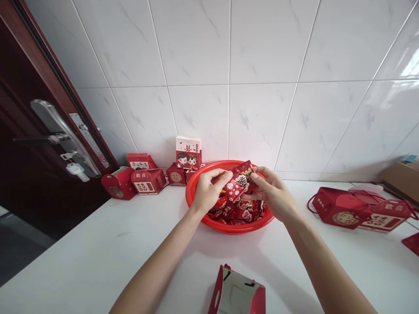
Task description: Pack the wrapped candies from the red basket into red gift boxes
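Observation:
Above a red plastic basket (229, 228) full of wrapped candies (244, 213), both my hands hold candy packets. My left hand (211, 187) pinches a small red packet with white dots (234, 190) between thumb and fingers. A larger dark red candy packet (244, 176) with white lettering is gripped at its right edge by my right hand (273, 192). The two packets overlap in view. Close to me on the table stands an open red box (240, 291) with a pale inside, cut off by the lower edge of the view.
Red gift boxes (149, 181) stand at the left by the wall, with a pink-topped box (189, 152) stacked there. More red boxes with cord handles (342, 209) sit at the right, near a cardboard carton (401, 176). A dark door (29, 144) flanks the white table (131, 248).

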The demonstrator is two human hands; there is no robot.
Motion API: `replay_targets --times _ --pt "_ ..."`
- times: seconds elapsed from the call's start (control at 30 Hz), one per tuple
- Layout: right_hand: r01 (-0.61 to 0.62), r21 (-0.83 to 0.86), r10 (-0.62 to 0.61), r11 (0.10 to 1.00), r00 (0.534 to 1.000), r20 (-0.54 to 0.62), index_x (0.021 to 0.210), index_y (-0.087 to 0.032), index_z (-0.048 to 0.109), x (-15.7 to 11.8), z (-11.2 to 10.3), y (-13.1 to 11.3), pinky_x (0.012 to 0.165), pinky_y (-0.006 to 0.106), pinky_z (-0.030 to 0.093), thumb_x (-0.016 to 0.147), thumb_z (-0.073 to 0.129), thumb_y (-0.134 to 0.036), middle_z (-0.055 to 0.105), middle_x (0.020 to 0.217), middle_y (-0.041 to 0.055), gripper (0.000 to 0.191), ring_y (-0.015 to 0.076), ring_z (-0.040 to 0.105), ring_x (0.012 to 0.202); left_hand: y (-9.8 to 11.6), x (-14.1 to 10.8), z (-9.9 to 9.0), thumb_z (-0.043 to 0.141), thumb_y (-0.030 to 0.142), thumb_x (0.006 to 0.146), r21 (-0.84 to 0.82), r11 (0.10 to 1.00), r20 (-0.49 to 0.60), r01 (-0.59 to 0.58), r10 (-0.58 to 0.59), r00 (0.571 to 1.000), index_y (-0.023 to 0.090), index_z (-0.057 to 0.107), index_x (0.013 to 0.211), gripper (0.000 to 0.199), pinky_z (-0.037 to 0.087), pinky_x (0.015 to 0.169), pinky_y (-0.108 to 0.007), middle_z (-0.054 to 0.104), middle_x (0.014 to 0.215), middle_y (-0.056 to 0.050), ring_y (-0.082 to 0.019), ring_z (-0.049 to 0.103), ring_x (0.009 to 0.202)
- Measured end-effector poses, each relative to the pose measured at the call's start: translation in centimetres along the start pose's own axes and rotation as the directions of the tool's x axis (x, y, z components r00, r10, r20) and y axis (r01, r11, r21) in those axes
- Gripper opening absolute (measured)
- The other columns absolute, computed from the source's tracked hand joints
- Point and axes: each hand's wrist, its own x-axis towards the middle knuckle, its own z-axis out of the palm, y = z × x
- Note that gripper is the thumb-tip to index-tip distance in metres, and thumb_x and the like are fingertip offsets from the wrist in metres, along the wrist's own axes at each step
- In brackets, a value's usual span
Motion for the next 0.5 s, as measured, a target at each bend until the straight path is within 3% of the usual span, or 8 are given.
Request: replay_targets --times 0.17,0.33,0.5 --pt "-0.029 0.030 0.030 0.999 0.999 -0.027 0.102 -0.027 0.066 0.0 0.3 0.3 0.079 0.040 0.066 0.085 0.077 -0.049 0.067 0.101 0.0007 0.030 0.0132 0.066 0.071 0.1 -0.3 0.2 0.069 0.047 0.087 0.069 0.997 -0.044 -0.019 0.022 0.999 0.018 0.073 0.076 0.031 0.049 0.070 -0.027 0.068 0.072 -0.001 -0.018 0.061 0.073" --pt "0.005 0.053 -0.007 0.999 0.999 0.039 0.112 -0.025 0.066 -0.3 1.0 0.3 0.090 0.043 0.062 0.077 0.085 -0.040 0.071 0.114 0.0059 0.042 0.0222 0.071 0.097 -0.4 -0.6 0.6 0.064 0.046 0.092 0.159 0.981 -0.107 -0.110 0.128 0.986 0.019 0.072 0.082 0.030 0.049 0.078 -0.028 0.072 0.080 -0.002 -0.020 0.064 0.081" --pt "0.008 0.044 -0.009 0.999 1.000 0.027 0.119 -0.026 0.062 -0.6 1.6 0.7 0.083 0.043 0.061 0.071 0.089 -0.036 0.072 0.118 0.0077 0.055 0.0252 0.072 0.094 -0.9 -0.9 1.3 0.060 0.043 0.094 0.174 0.976 -0.143 -0.129 0.154 0.978 0.020 0.069 0.086 0.026 0.049 0.081 -0.028 0.072 0.085 -0.002 -0.020 0.065 0.084"
